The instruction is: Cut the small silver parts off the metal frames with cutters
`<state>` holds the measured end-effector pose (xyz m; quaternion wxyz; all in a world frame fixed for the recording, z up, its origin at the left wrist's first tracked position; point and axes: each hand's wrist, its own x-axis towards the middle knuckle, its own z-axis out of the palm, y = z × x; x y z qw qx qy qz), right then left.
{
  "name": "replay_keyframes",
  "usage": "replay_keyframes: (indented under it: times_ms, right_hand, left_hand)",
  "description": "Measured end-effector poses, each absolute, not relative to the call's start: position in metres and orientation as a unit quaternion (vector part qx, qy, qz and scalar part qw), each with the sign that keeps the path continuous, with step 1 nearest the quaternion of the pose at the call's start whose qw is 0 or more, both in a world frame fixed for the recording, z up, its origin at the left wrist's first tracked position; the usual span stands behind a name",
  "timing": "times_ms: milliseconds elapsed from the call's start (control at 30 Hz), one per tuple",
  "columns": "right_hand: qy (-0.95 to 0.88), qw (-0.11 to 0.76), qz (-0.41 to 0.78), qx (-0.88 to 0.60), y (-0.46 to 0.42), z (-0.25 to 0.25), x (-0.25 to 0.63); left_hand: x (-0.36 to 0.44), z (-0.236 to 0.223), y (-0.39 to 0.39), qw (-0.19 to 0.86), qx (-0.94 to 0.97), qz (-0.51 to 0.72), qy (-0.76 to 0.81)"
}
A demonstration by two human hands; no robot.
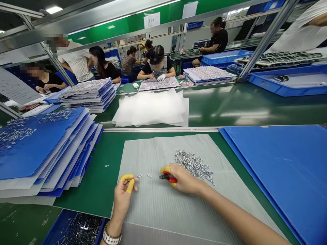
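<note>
Green workbench (84, 200), grey plastic sheet (153, 217) under me. My right hand (184, 178) is closed around red-handled pliers (167, 177), nose pointing left toward my left hand (124, 199), its yellow-capped fingers (127, 177) curled nearly shut, any grip unclear. Two loose metal bits (149, 175) lie between my hands, a big heap of them (192, 165) just beyond my right hand.
</note>
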<state>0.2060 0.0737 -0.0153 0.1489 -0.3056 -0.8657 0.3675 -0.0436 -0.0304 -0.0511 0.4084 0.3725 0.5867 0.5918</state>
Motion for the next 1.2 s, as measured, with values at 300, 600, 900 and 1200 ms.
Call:
replay_keyframes:
  times_ms: [300,600,900,1200]
  right_hand:
    - [-0.536,0.424,0.644,-0.344,0.054,-0.017,0.170]
    - [-0.468,0.471,0.655,-0.361,0.040,-0.026,0.148]
    - [-0.462,0.476,0.646,-0.379,0.038,-0.030,0.146]
    - [-0.457,0.490,0.626,-0.400,0.040,-0.035,0.158]
  left_hand:
    - [0.012,-0.021,0.000,0.471,0.353,0.597,0.545]
    - [0.034,-0.017,0.003,0.492,0.287,0.612,0.549]
    - [0.035,-0.022,0.006,0.500,0.297,0.591,0.560]
    - [0.047,-0.022,0.015,0.504,0.323,0.574,0.560]
